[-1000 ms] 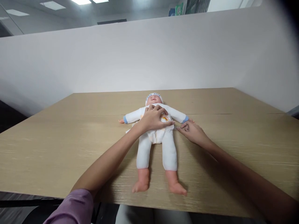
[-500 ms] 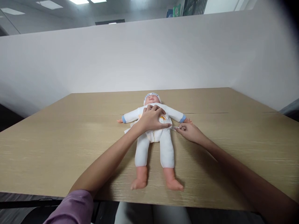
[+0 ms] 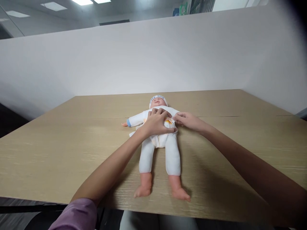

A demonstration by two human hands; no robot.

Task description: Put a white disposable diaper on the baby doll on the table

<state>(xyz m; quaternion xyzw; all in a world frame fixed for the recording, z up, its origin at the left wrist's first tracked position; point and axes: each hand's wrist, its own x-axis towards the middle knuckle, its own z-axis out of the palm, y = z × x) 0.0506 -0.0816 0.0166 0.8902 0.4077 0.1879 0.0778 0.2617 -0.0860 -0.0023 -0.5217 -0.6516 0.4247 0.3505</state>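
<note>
Looking down from the near edge: purple sleeve (image 3: 76,214) at bottom left, bare L forearm running up and inward over the wooden table (image 3: 59,153). R forearm comes in from the lower right, also bare.

Baby doll (image 3: 159,156) lies on its back, centre of table, lengthwise, head away from the wearer. Bare feet sit just short of the near table edge, toes turned outward. Legs in white romper, straight, slightly apart. White diaper (image 3: 160,140) around the hips; one corner sticks out flat on the table on the picture-left side.

Left hand (image 3: 157,123): open, palm down, fingers spread, lying flat on the doll's belly and chest, covering most of the torso. Thumb points toward the picture-right side along the diaper's top edge.

Right hand (image 3: 188,120): over the doll's far-side shoulder, hiding that arm. Fingertips bunched and touching the torso by a small orange print (image 3: 169,121), just beside the L thumb. Whether cloth is pinched betw. them: can't tell, too small.

Doll's other arm stretches out to picture left, blue cuff (image 3: 129,122) at the wrist, resting on the table.

Head wears a white cap (image 3: 157,97) w/ blue lettering, unreadable.

Beyond: table runs back to a plain white partition (image 3: 153,57). Above it, ceiling light panels (image 3: 82,2).
</note>
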